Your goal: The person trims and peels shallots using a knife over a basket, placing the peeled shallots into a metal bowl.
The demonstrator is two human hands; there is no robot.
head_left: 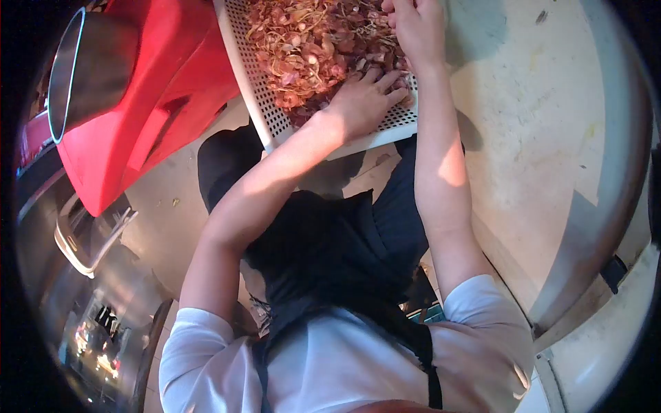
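Note:
A white perforated plastic basket (241, 65) at the top centre holds a heap of reddish-brown, thin, curled pieces that look like onion or shallot skins (303, 51). My left hand (365, 103) rests on the lower right part of the heap, its fingers spread over the pieces. My right hand (416, 24) is above the basket's right edge, its fingers bent together near the top of the view. Whatever those fingers pinch is too small to make out.
A red plastic stool or chair (165, 89) with a metal pot (93, 76) stands at the left. A white handled item (86, 255) lies below it. On the right is a large pale curved surface (530, 138). My dark-clad legs (330, 234) are beneath the basket.

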